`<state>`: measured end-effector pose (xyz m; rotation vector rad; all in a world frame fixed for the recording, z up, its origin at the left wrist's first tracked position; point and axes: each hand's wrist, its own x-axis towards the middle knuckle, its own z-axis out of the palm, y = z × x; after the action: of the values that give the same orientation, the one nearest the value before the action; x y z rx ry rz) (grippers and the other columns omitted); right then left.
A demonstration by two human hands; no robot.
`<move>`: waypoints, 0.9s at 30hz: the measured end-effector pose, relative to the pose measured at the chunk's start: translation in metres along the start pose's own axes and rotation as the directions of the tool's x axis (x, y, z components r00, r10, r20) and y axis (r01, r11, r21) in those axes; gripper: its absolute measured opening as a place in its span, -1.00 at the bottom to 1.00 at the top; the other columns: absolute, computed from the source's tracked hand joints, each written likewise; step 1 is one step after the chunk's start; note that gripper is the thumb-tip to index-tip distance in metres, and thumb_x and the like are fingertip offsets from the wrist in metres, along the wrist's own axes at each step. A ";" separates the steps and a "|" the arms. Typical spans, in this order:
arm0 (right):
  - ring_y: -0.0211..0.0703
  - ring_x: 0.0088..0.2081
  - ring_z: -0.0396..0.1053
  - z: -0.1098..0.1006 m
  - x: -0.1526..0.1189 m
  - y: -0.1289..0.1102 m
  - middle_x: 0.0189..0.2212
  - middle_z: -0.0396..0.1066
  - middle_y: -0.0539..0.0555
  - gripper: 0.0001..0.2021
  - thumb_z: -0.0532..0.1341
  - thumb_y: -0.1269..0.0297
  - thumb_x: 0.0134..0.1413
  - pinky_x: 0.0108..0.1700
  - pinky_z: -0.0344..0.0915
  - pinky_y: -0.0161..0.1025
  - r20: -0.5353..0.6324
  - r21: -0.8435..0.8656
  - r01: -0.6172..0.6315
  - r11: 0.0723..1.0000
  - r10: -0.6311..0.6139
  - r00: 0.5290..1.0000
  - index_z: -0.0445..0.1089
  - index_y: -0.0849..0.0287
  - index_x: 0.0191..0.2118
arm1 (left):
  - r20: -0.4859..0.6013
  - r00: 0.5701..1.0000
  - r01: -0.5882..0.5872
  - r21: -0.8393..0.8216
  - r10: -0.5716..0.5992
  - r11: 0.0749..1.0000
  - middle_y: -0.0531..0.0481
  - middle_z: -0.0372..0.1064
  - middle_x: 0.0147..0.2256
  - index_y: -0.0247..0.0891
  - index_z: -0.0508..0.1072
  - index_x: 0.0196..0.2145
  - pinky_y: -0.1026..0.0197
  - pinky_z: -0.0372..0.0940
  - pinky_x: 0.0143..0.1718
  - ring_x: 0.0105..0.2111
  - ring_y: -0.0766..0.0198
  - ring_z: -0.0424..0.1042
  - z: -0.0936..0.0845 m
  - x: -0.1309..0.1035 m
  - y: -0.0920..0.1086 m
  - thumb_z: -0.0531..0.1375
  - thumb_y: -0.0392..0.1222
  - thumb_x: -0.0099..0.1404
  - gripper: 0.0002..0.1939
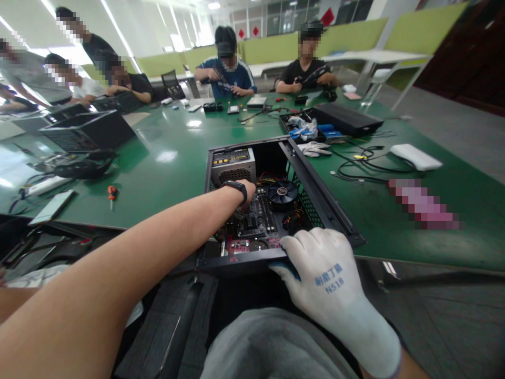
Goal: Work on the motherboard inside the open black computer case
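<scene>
An open computer case [329, 210] lies on its side at the table's near edge, its near end jutting toward my lap. My left hand [248, 192], bare with a black wristband [236, 185], reaches inside, beside the power supply [233, 167] and over the motherboard [252, 223]. Its fingertips are hidden, so I cannot see what they touch. A white work glove covers my right hand [321, 258], which grips the case's near right rim. Within the case are a round black fan [282, 193], coloured cables, and a red circuit board [252, 246] near the close wall.
An orange-handled screwdriver [112, 196] lies left on the green table [169, 184]. Beyond the case are a loose glove [314, 149], a black tray with gloves, and black cables [355, 167]. A white box-like object [416, 157] sits right. Several people work around the table.
</scene>
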<state>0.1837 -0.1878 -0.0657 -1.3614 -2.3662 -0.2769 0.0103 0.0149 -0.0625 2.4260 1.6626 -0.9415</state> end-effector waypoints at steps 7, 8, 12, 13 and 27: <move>-0.03 -0.32 0.16 0.001 0.000 0.000 -0.41 0.36 0.06 -0.73 0.39 0.05 0.02 -0.24 -0.14 -0.11 0.006 -0.010 -0.004 1.000 0.004 1.000 0.42 0.10 -0.27 | -0.010 1.000 -0.003 -0.003 0.003 1.000 -0.31 0.57 -0.05 -0.38 0.61 0.02 0.19 0.44 -0.05 -0.05 -0.05 0.55 0.003 0.004 -0.003 0.50 -0.18 -0.05 -0.37; -0.03 -0.32 0.16 0.001 0.000 -0.001 -0.41 0.36 0.06 -0.73 0.39 0.05 0.02 -0.24 -0.14 -0.10 0.006 -0.011 -0.006 1.000 0.006 1.000 0.42 0.10 -0.27 | -0.010 1.000 -0.004 0.003 0.004 1.000 -0.32 0.57 -0.05 -0.38 0.60 0.03 0.19 0.44 -0.05 -0.05 -0.05 0.55 0.004 0.006 -0.003 0.50 -0.17 -0.04 -0.37; -0.01 -0.32 0.16 0.002 0.001 -0.001 -0.41 0.35 0.05 -0.73 0.39 0.05 0.02 -0.24 -0.13 -0.10 -0.005 -0.014 -0.005 1.000 0.005 1.000 0.42 0.09 -0.27 | 0.011 1.000 0.002 0.023 -0.002 1.000 -0.26 0.58 -0.05 -0.31 0.61 0.02 0.21 0.44 -0.04 -0.04 -0.01 0.55 0.002 0.005 -0.002 0.50 -0.17 -0.04 -0.38; -0.01 -0.32 0.16 0.002 0.001 -0.001 -0.41 0.36 0.06 -0.73 0.40 0.05 0.01 -0.24 -0.13 -0.10 -0.006 -0.014 -0.006 1.000 0.006 1.000 0.42 0.09 -0.27 | 0.016 1.000 0.000 0.026 -0.001 1.000 -0.25 0.58 -0.05 -0.30 0.61 0.02 0.21 0.43 -0.03 -0.04 -0.01 0.55 0.001 0.004 -0.002 0.50 -0.17 -0.04 -0.39; 0.00 -0.31 0.17 0.002 -0.001 0.000 -0.39 0.38 0.06 -0.72 0.38 0.05 0.03 -0.23 -0.11 -0.10 0.013 -0.004 -0.013 1.000 0.013 1.000 0.43 0.09 -0.24 | -0.018 1.000 -0.008 -0.021 0.008 1.000 -0.28 0.57 -0.04 -0.33 0.64 -0.03 0.19 0.43 -0.02 -0.04 -0.02 0.55 0.004 0.004 -0.002 0.49 -0.20 -0.06 -0.43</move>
<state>0.1838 -0.1872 -0.0679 -1.3834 -2.3680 -0.2701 0.0073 0.0176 -0.0672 2.4324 1.6584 -0.8997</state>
